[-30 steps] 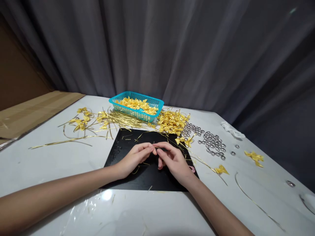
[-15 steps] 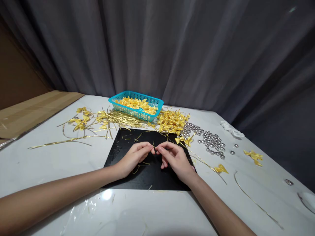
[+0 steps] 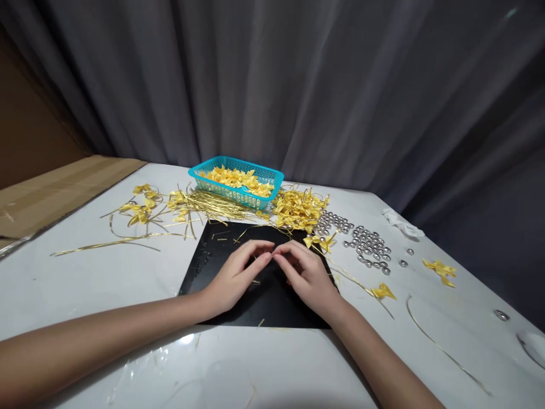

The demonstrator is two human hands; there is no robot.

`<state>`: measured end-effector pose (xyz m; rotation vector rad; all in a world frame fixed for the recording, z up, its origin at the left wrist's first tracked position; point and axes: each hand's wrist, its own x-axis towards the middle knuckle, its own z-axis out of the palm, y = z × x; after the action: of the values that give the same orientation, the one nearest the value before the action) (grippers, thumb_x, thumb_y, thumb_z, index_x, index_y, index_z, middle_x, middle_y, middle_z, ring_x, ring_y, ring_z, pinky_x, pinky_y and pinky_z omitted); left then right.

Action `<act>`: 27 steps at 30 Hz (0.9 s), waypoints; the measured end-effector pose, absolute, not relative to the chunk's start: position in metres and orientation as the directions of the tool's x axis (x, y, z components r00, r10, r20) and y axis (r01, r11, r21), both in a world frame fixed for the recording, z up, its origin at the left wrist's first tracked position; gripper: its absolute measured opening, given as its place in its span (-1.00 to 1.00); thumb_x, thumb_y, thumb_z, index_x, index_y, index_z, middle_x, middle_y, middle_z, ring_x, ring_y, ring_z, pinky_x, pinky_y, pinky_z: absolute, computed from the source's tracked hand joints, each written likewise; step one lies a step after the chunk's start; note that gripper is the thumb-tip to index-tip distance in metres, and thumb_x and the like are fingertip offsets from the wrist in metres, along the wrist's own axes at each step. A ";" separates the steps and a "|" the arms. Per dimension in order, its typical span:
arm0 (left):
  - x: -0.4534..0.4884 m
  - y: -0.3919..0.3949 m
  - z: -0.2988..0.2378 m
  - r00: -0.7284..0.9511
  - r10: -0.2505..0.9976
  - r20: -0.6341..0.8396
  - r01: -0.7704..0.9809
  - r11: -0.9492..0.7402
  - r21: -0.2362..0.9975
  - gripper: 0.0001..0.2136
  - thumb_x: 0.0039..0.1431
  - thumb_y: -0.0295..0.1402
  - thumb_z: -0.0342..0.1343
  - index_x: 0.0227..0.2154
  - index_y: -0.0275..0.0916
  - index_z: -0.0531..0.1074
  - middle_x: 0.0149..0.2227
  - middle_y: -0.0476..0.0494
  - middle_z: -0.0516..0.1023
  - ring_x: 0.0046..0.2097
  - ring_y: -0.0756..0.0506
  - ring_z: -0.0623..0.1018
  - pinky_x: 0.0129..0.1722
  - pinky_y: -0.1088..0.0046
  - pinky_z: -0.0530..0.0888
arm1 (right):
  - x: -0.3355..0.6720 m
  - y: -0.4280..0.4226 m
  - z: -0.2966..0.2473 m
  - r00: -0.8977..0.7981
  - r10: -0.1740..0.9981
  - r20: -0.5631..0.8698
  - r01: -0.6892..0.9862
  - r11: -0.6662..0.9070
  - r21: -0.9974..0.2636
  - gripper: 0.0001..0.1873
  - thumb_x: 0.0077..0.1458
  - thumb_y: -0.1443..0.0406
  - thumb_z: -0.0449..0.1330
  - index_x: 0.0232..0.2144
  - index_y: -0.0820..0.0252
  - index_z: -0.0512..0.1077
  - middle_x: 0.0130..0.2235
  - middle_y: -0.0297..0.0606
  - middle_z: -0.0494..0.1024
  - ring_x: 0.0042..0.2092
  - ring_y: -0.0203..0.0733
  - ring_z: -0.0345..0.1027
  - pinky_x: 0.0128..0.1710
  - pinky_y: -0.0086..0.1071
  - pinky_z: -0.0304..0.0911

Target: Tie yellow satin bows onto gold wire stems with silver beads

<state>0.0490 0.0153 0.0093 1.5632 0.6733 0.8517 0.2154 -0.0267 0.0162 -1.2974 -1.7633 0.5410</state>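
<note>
Over a black mat [image 3: 225, 307], my left hand [image 3: 238, 275] and my right hand [image 3: 309, 275] meet at their fingertips. My right thumb and index finger are pinched together. The left fingers curl in beside them, with the thumb tip at the meeting point. The thin gold cord seen there half a second ago is now mostly hidden by the fingers. Short gold cord clippings [image 3: 220, 238] lie on the mat. Past the right hand are a yellow ribbon bow [image 3: 326, 241] and a heap of yellow bows [image 3: 298, 209].
A blue basket [image 3: 279, 180] of yellow bows stands at the back, with a bundle of gold cords [image 3: 217, 205] before it. Silver beads [image 3: 368, 244] lie scattered at right, near a white crumpled cloth [image 3: 402, 223]. Cardboard [image 3: 55, 193] borders the left.
The fingertips have come together, and the cord end between them has gone out of sight. The cord loop below the left hand no longer shows. The left hand is more arched.
</note>
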 end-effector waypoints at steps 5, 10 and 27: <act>0.052 0.018 0.009 0.701 0.713 -0.003 -0.032 0.036 0.999 -0.74 0.18 -0.14 0.01 -0.24 -0.25 0.31 -0.62 0.15 0.24 -0.60 0.08 0.20 -0.59 0.55 0.14 | 0.214 -0.029 0.014 -0.198 0.858 0.475 0.614 0.486 -0.622 -0.88 0.18 0.37 0.02 -0.36 0.21 0.35 -0.38 -0.26 0.37 -0.35 -0.30 0.28 -0.34 -0.43 0.21; 0.051 0.024 0.005 0.677 0.734 -0.063 0.006 0.081 0.997 -0.73 0.14 -0.11 0.04 -0.39 -0.25 0.30 -0.69 0.21 0.02 -0.62 0.09 0.01 -0.64 0.54 -0.05 | 0.216 -0.027 0.011 -0.201 0.843 0.499 0.664 0.491 -0.563 -0.88 0.20 0.38 0.00 -0.34 0.21 0.32 -0.35 -0.23 0.38 -0.34 -0.28 0.28 -0.33 -0.42 0.20; 0.050 0.024 0.007 0.655 0.751 -0.085 -0.018 0.128 0.992 -0.79 0.11 -0.19 0.05 -0.44 -0.25 0.30 -0.69 0.20 0.00 -0.63 0.09 -0.01 -0.64 0.52 -0.10 | 0.221 -0.026 0.008 -0.072 0.856 0.513 0.697 0.411 -0.588 -0.92 0.17 0.35 0.01 -0.30 0.21 0.30 -0.36 -0.26 0.35 -0.52 -0.38 0.18 -0.53 -0.46 0.16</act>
<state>0.0497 0.0237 0.0074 1.3393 0.6864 0.6283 0.2214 -0.0256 0.0076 -1.3386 -1.8181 0.2353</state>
